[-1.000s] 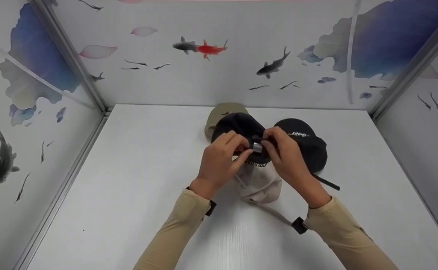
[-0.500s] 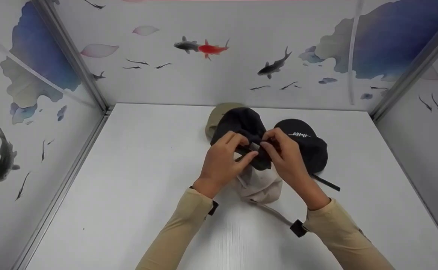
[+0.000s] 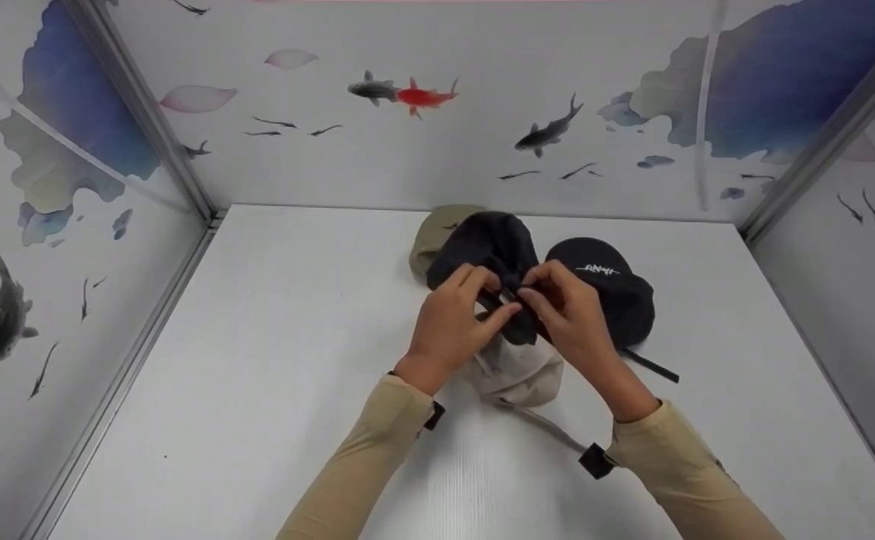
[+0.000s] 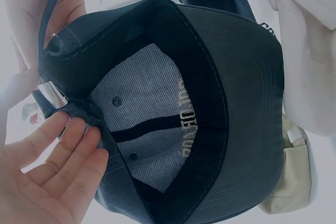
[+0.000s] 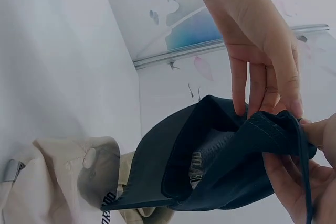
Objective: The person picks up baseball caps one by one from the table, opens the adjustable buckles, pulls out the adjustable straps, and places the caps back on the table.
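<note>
A dark cap (image 3: 486, 244) is held up between both hands, its lining and embroidered lettering showing in the left wrist view. At its back opening sits a small metal buckle (image 4: 53, 94) with a thin dark strap (image 4: 48, 22) running from it. My left hand (image 3: 452, 322) pinches the cap's back band beside the buckle, thumb and fingers meeting there. My right hand (image 3: 569, 304) pinches the strap on the buckle's other side, its fingertips close to the left ones. Exactly how the strap passes through the buckle is hidden by the fingers.
Below the hands a beige cap (image 3: 524, 375) lies on the white table (image 3: 280, 360), its strap (image 3: 546, 426) trailing towards the right wrist. A khaki cap (image 3: 428, 244) stands behind. To the right rests a black cap (image 3: 595, 259) with white lettering and a loose strap (image 3: 651, 366). Printed walls enclose the table.
The held cap has tilted, so its crown rises higher and the lettering at its lower edge is out of sight. My left hand has shifted slightly right; the buckle has turned between the fingers.
</note>
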`<state>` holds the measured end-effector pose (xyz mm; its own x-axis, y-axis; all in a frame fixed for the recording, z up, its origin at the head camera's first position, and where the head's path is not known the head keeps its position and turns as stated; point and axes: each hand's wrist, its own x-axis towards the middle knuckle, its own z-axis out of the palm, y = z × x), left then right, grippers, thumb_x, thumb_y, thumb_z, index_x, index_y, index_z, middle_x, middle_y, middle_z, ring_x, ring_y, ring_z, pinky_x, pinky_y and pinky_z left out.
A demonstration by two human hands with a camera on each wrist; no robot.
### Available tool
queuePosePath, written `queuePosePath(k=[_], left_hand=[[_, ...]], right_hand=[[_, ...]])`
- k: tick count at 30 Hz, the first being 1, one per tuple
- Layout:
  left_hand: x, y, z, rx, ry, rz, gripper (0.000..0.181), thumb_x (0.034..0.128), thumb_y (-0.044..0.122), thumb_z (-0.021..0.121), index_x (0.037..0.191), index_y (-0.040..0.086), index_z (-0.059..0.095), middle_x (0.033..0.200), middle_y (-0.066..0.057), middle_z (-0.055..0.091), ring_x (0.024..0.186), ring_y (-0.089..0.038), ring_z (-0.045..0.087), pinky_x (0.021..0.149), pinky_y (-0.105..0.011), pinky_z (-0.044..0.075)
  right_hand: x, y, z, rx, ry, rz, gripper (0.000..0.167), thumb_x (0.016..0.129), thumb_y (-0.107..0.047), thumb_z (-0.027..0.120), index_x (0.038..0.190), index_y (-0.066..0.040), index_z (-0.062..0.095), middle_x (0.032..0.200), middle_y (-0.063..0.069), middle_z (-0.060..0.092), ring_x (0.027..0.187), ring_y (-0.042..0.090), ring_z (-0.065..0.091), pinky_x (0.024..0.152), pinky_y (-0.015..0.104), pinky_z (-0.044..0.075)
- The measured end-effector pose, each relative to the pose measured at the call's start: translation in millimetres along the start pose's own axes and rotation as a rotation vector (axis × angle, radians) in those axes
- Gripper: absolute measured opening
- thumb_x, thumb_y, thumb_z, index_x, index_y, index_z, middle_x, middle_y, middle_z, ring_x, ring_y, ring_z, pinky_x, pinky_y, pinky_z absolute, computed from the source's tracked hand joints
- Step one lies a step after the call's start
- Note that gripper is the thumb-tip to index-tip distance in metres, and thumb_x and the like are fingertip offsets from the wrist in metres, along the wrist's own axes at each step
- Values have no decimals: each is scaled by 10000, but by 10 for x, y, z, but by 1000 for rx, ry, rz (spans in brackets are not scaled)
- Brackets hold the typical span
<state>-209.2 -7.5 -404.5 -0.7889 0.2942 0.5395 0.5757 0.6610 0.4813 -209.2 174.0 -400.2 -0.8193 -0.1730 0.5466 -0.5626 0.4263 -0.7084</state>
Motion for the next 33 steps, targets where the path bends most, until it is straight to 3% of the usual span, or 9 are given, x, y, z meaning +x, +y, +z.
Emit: queuePosePath(k=[18, 33], left_hand=[[-2, -29, 46, -71, -53, -57, 244, 932, 277, 715, 1056, 95, 609, 1003, -44, 620, 925, -145, 651, 810, -269, 560], [-48, -34, 70, -101, -43, -80, 157, 964, 219, 662, 1074, 116, 615, 1035, -27, 622, 954, -143, 640, 843, -292, 554]], right_hand=[[-41, 5, 11, 170, -24, 82, 101, 897, 15, 700, 989, 30, 661, 956, 152, 679, 821, 24, 662, 637, 149, 550], [-75, -6, 38, 167, -10, 101, 108, 879, 20, 720, 973, 13, 669, 960, 138, 684, 826, 41, 667, 625, 154, 552]])
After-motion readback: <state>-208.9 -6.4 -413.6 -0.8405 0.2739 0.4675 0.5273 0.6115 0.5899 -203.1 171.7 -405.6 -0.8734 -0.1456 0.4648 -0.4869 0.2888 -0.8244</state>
